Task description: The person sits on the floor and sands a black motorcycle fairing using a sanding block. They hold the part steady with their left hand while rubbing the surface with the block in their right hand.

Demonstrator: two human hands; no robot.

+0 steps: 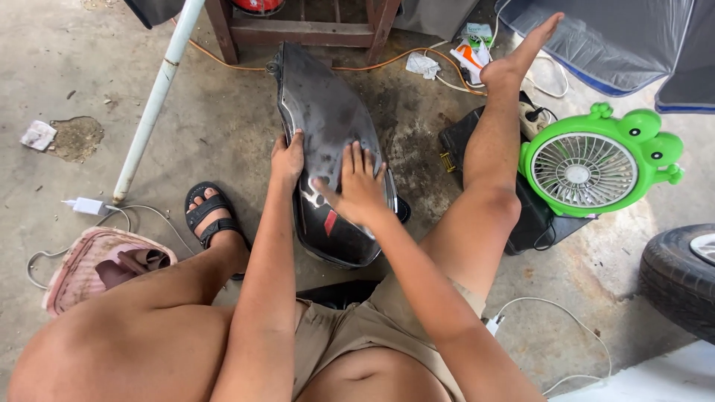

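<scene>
A long black glossy motorcycle body panel [328,112] stands on the concrete floor between my legs, its near end resting by my lap. My left hand [288,158] grips the panel's left edge, thumb over the rim. My right hand [356,184] lies flat on the panel's face with fingers spread; I cannot tell whether anything is under the palm. A small red mark [330,222] shows on the panel just below my right hand.
A green frog-shaped fan [588,165] sits on a black case [536,216] at the right, beside my raised right leg. A white pole [155,100], a white charger with cable [88,206], a pink bag [97,264], a wooden stool [298,30] and a tyre [681,275] surround me.
</scene>
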